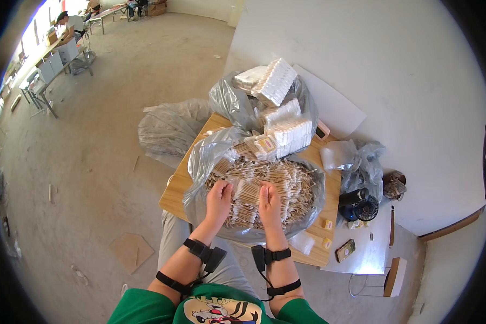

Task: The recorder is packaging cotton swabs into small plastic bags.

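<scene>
The left hand [220, 200] and right hand [270, 202], each grip curled, contents impossible to tell, are over slim, white-tipped wooden cotton swabs [297, 190] heaped in a shiny grey plastic bag [201, 162] on the light-brown wooden worktop [177, 195].

Wood tbl. [178, 189] w/ gray bags [202, 156]; sm. yellow pkgs. [326, 243]

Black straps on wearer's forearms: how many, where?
4. Left forearm: left wrist-side strap and left elbow-side strap. Right forearm: right wrist-side strap and right elbow-side strap. No others show.
</scene>
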